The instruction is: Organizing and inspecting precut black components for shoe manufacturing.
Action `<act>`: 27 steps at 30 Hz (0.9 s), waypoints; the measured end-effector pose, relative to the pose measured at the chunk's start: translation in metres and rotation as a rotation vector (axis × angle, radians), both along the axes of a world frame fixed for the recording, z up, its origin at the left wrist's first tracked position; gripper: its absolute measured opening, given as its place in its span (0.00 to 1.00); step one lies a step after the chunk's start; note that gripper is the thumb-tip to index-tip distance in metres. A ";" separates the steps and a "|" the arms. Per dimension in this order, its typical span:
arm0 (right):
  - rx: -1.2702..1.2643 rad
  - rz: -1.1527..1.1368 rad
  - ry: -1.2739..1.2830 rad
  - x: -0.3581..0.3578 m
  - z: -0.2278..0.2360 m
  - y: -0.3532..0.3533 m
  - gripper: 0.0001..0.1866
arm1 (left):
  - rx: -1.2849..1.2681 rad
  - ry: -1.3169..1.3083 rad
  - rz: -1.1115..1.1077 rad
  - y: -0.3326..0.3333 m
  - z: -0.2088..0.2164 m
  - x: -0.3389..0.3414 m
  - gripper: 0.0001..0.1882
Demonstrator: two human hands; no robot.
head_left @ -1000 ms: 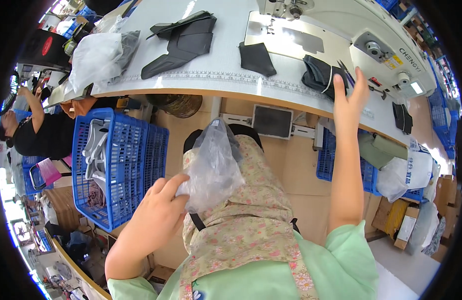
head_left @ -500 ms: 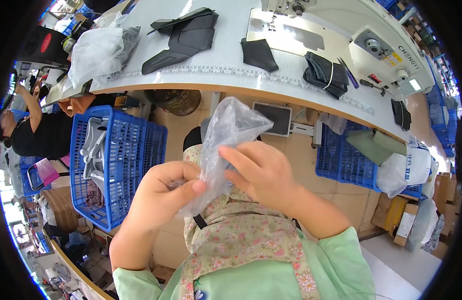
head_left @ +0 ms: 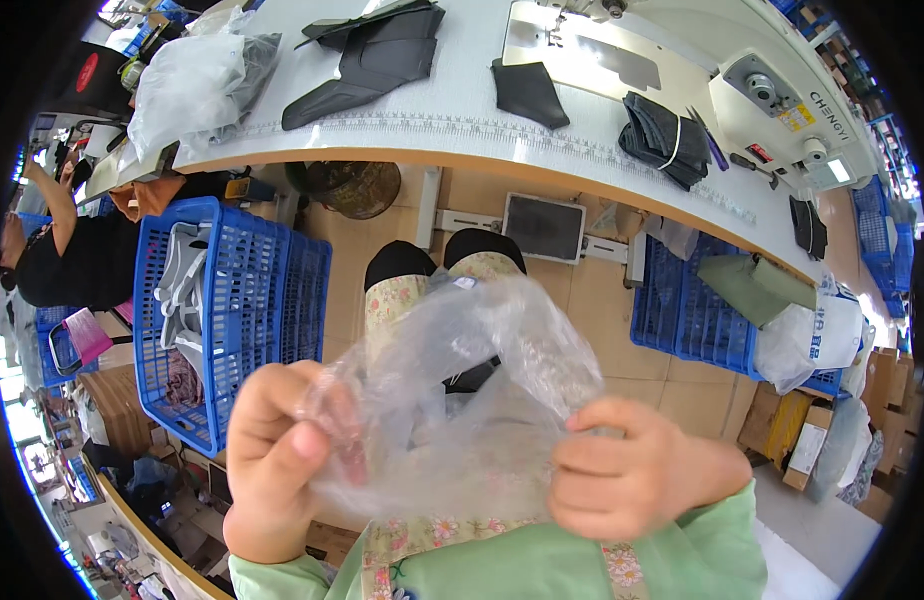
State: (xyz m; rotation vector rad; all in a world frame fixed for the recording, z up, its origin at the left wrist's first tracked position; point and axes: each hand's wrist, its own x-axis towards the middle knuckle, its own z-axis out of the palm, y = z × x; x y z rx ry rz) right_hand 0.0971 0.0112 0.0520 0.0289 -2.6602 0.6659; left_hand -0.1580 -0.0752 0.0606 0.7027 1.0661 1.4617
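Note:
A clear plastic bag (head_left: 452, 370) is stretched wide between my two hands above my lap. My left hand (head_left: 282, 450) is closed on one side of its rim, the thumb pressed to the film. On the other side, my right hand (head_left: 622, 465) grips the rim with its fingers curled into a fist. Through the film I see my apron and knees, and something dark inside or behind the bag that I cannot make out.
On the table (head_left: 452, 130) lie black cut pieces (head_left: 382, 60), a black panel (head_left: 529, 95), a banded black bundle (head_left: 666, 140) and a full plastic bag (head_left: 187, 95). A sewing machine (head_left: 782, 90) stands right. Blue crates (head_left: 247, 310) stand left; another person (head_left: 77, 260) sits beyond.
My hands have moved apart and lower, spreading the bag that was bunched between them. The view has shifted slightly, and both my knees now show.

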 end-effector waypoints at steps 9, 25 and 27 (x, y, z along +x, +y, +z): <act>-0.362 -0.147 -0.433 -0.043 -0.006 -0.001 0.09 | 0.019 -0.014 -0.310 0.004 -0.003 0.024 0.05; -0.476 -0.434 -0.383 -0.072 -0.133 -0.002 0.12 | 0.142 -0.025 -0.118 0.010 -0.024 0.025 0.08; -0.361 -0.521 -0.528 -0.059 -0.083 -0.004 0.14 | 0.064 -0.033 -0.005 0.011 -0.018 0.018 0.10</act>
